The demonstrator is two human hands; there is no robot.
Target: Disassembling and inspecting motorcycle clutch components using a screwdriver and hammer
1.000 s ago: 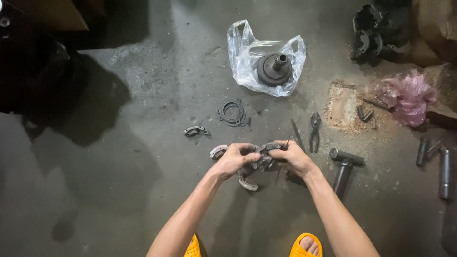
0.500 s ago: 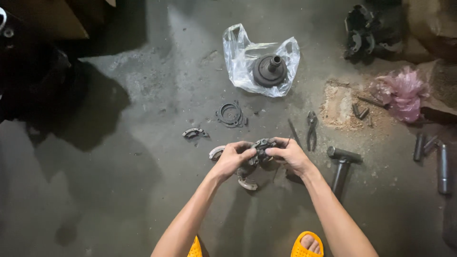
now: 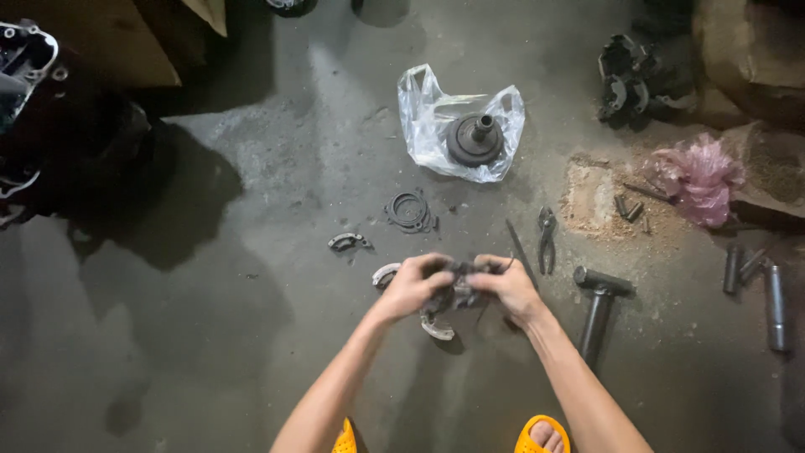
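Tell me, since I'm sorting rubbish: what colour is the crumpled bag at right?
Pink crumpled bag, seen in the head view.

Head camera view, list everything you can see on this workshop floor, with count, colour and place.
metal assembly: one, dark grey, centre, gripped by both hands
curved shoe pieces: three, grey, left of and below the hands
ring parts: one cluster, black, above the hands
plastic bag: one, clear, top centre, under a round dark hub
pliers: one, dark, right of the hands
hammer: one, dark, lower right
pink bag: one, right
metal rods: several, grey, far right
sandals: two, orange, bottom edge
left hand; right hand: on the assembly
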